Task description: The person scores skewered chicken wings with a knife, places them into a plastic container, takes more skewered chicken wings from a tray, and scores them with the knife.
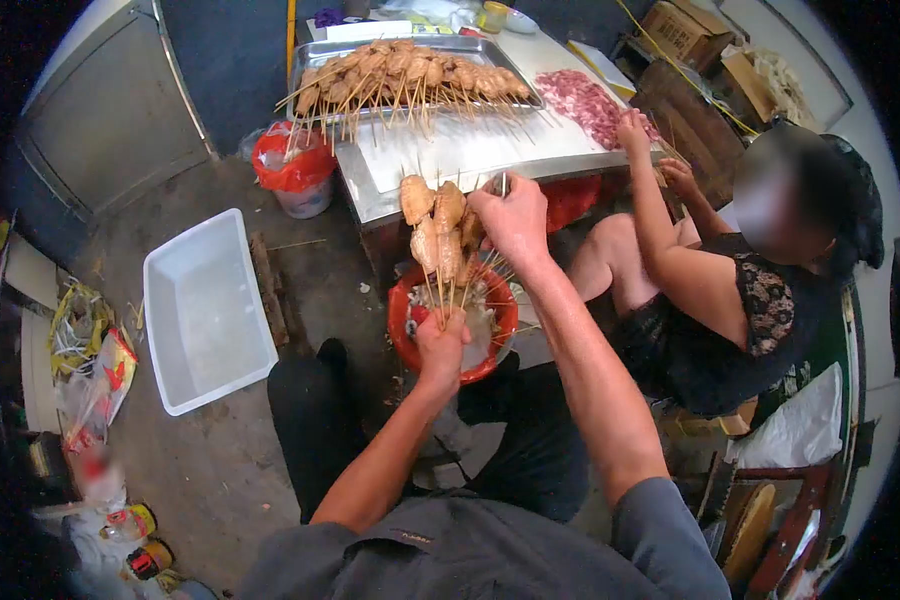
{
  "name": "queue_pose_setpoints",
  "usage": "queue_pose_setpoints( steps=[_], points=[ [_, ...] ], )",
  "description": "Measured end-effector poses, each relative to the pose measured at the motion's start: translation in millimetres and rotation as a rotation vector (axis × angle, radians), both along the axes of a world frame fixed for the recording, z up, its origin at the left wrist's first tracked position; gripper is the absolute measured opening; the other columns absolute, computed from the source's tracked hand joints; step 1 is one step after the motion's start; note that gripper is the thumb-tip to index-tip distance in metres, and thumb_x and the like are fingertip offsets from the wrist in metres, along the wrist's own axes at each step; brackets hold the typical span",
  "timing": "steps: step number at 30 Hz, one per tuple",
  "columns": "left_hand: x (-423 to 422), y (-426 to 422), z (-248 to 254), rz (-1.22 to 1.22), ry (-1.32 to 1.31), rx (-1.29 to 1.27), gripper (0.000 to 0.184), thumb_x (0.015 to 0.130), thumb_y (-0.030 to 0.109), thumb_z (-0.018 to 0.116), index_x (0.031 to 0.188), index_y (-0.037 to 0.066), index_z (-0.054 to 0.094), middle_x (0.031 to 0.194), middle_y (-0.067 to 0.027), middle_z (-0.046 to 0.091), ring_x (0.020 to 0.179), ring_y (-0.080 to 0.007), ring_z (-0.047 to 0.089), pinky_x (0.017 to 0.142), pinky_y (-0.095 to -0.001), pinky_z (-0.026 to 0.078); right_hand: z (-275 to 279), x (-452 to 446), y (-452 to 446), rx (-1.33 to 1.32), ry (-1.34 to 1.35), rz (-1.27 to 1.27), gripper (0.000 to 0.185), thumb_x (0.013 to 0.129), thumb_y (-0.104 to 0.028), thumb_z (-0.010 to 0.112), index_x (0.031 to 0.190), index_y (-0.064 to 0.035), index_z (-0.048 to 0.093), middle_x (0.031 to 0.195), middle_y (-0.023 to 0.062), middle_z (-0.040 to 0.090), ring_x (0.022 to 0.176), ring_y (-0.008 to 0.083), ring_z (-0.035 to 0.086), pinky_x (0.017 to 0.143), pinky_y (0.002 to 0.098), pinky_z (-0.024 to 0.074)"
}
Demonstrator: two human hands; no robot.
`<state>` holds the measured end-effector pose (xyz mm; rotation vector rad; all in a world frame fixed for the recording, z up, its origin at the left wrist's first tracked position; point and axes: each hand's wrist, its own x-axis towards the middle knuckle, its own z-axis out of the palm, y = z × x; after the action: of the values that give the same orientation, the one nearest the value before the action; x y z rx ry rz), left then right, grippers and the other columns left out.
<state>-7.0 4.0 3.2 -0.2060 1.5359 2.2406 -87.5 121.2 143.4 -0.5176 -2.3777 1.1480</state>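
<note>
- Gripping a cluster of thin sticks (441,298) by their lower ends, the left hand (442,342) has its fingers folded firmly round them.
- The skewered meat pieces (427,244) stand just above that fist, and immediately left of the right hand (515,218).
- From where I'm standing they look golden-brown, plump and wing-like, with a moist sheen over a bumpy surface.
- They sit one above another in columns pressed close together; bare points poke out at the top, and bare shafts run down into the left fist.
- The right hand is bent over beside the meat, its fingers curled about a slim silvery object (504,184); I can't tell what that is. A darker piece shows partly hidden next to its fingers.
- Behind and below the left hand, a red tub (399,318) sits on the floor, more sticks slanting over its right side.
- Beyond both hands, a metal tray (315,55) is heaped with skewers of much the same brown, on a white-topped table (375,180).
- Farther out and to the right of the right hand lies a pile of pinkish-red raw meat (582,102), where another person (705,335) sits, one hand at its edge.
- Well left of the left hand, a white bin (210,320) rests on the floor.
</note>
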Motion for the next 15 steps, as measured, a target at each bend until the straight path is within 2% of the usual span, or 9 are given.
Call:
queue_pose_setpoints(
  steps=[2,3,6,8,9,11,12,13,15],
  points=[
    [1,0,1,0.013,0.013,0.049,0.013,0.092,0.013,0.056,0.082,0.006,0.057,0.062,0.0020,0.051,0.055,-0.0069,0.042,0.051,-0.0228,0.033,-27,6,1,-0.097,0.030,-0.028,0.024,0.068,-0.023,0.067,0.072,0.0001,0.063,0.067,0.0185,0.064,0.066,0.0322,0.065,0.066,0.0403,0.0504],
    [1,-1,0,0.011,0.013,0.047,0.013,0.092,0.013,0.056,0.082,0.006,0.057,0.062,0.0020,0.051,0.055,-0.0069,0.042,0.051,-0.0228,0.033,-40,13,0,-0.056,0.027,-0.031,0.025,0.068,-0.024,0.068,0.073,0.0000,0.062,0.067,0.0166,0.064,0.064,0.0305,0.064,0.066,0.0392,0.0498],
    [-4,2,-6,-0.002,0.023,-0.018,0.013,0.092,0.013,0.055,0.081,0.006,0.057,0.062,0.0019,0.051,0.054,-0.0069,0.042,0.050,-0.0229,0.033,-49,28,-4,-0.120,0.071,-0.103,0.022,0.068,-0.020,0.069,0.074,-0.0002,0.061,0.066,0.0142,0.063,0.061,0.0277,0.062,0.066,0.0375,0.0494],
    [-2,5,-11,0.005,0.027,0.056,0.012,0.091,0.012,0.056,0.080,0.006,0.057,0.061,0.0019,0.051,0.053,-0.0065,0.042,0.050,-0.0229,0.033,-46,35,4,-0.124,0.105,-0.048,0.019,0.068,-0.016,0.069,0.075,-0.0006,0.062,0.065,0.0108,0.062,0.059,0.0208,0.060,0.063,0.0342,0.0490],
    [-2,5,-10,0.000,0.029,0.054,0.012,0.091,0.012,0.056,0.080,0.006,0.057,0.061,0.0019,0.051,0.053,-0.0065,0.042,0.050,-0.0229,0.033,-40,37,8,-0.230,0.138,-0.050,0.017,0.068,-0.015,0.070,0.076,-0.0005,0.063,0.063,0.0076,0.061,0.059,0.0141,0.058,0.059,0.0307,0.0475],
    [-4,5,-5,0.003,0.021,0.028,0.011,0.090,0.012,0.057,0.080,0.007,0.058,0.060,0.0022,0.051,0.053,-0.0061,0.042,0.050,-0.0227,0.033,-13,45,9,-0.304,0.210,-0.033,0.016,0.069,-0.014,0.069,0.076,0.0000,0.064,0.061,0.0052,0.060,0.057,0.0094,0.055,0.055,0.0278,0.0455],
    [-4,4,-6,0.003,0.018,0.025,0.011,0.090,0.012,0.057,0.080,0.007,0.058,0.060,0.0022,0.051,0.053,-0.0061,0.042,0.050,-0.0227,0.033,13,55,3,-0.298,0.160,-0.050,0.013,0.070,-0.011,0.068,0.075,0.0002,0.064,0.059,0.0046,0.060,0.054,0.0088,0.053,0.053,0.0272,0.0444],
    [-4,3,-6,0.002,0.031,0.022,0.011,0.090,0.012,0.057,0.080,0.007,0.058,0.060,0.0022,0.051,0.053,-0.0061,0.042,0.050,-0.0225,0.033,20,57,6,-0.216,0.202,-0.019,0.012,0.071,-0.010,0.068,0.074,0.0002,0.064,0.060,0.0045,0.061,0.054,0.0086,0.053,0.052,0.0270,0.0442],
    [-2,5,-6,-0.005,0.041,0.018,0.011,0.090,0.012,0.057,0.080,0.007,0.058,0.060,0.0023,0.051,0.053,-0.0060,0.042,0.050,-0.0223,0.033,32,66,3,-0.239,0.152,-0.003,0.012,0.071,-0.010,0.068,0.076,-0.0002,0.065,0.060,0.0051,0.061,0.054,0.0089,0.053,0.053,0.0274,0.0441]
  ],
)
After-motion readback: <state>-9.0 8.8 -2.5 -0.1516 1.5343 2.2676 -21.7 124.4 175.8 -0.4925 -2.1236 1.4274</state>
